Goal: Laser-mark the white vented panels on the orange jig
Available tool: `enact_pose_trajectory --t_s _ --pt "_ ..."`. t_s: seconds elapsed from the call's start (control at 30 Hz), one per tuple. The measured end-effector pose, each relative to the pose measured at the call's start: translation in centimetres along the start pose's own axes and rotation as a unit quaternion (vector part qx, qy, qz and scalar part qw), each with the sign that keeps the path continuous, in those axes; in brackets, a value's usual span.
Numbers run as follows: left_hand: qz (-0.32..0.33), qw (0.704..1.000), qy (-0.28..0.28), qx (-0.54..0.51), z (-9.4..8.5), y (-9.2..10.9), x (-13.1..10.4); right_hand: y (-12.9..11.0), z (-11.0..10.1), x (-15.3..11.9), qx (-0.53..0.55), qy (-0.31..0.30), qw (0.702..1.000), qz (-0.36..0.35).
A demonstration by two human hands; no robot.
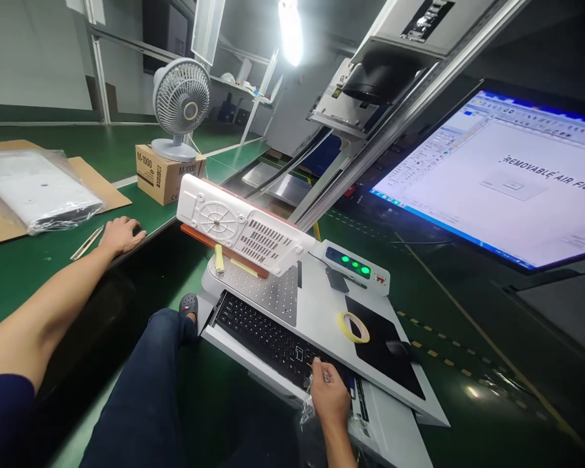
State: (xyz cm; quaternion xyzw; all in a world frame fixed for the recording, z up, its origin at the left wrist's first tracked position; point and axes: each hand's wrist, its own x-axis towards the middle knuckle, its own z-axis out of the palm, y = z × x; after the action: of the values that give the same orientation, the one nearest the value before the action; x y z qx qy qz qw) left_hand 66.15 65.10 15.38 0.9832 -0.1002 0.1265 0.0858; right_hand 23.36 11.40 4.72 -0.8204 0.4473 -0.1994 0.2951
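Note:
My left hand [121, 235] lies palm down on the edge of the green table [39, 253], its fingers loosely spread and holding nothing. Beside it is a pair of tweezers [86, 244]. Over the right end of the black keyboard [268, 338], my right hand [329, 392] is curled closed around crumpled clear plastic film [308, 409], which hangs below the fingers. A white vented panel [241, 224] stands tilted on an orange-brown support [224, 250] above the perforated metal plate [277, 292]. Against the support leans a small yellow piece [219, 259].
A yellow tape roll [353, 327] and a mouse [398, 348] rest on a black mat [385, 354]. Overhead hangs a machine head [380, 78]. A lit monitor [507, 175] is at right. A fan [181, 107] stands on a cardboard box [160, 175]; film-wrapped white sheet [39, 185] lies left.

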Motion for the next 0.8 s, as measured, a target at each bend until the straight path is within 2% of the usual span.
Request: enact_pose_trajectory --t_s 0.1,0.2,0.3,0.4,0.5,0.63,0.7,0.8 --pt "0.002 1.0 -0.003 -0.006 0.2 -0.1 0.0 -1.3 -1.5 -0.9 -0.023 0.018 0.999 0.018" --pt "0.007 1.0 -0.001 -0.008 0.4 -0.2 0.1 -4.1 -3.9 -2.1 -0.069 0.014 0.997 0.037" --pt "0.008 1.0 0.009 -0.012 0.6 -0.3 0.3 -8.4 -6.3 -3.0 -0.059 -0.015 0.998 -0.014" --pt "0.01 0.999 0.019 -0.029 0.8 -0.5 0.4 -13.1 -7.3 -3.1 -0.013 -0.02 0.996 -0.082" --pt "0.022 0.998 0.037 -0.054 1.0 -0.9 0.3 -16.9 -6.6 -2.0 0.044 -0.029 0.99 -0.128" --pt "0.036 0.987 0.066 -0.141 1.0 -1.0 0.8 -20.1 -4.2 1.2 0.106 -0.031 0.981 -0.157" --pt "0.013 0.966 0.089 -0.244 1.0 -0.3 1.7 -21.1 -3.0 3.1 0.125 -0.016 0.979 -0.162" --pt "0.003 0.912 0.116 -0.394 0.9 2.4 4.1 -22.4 -1.2 6.0 0.159 0.035 0.975 -0.154"
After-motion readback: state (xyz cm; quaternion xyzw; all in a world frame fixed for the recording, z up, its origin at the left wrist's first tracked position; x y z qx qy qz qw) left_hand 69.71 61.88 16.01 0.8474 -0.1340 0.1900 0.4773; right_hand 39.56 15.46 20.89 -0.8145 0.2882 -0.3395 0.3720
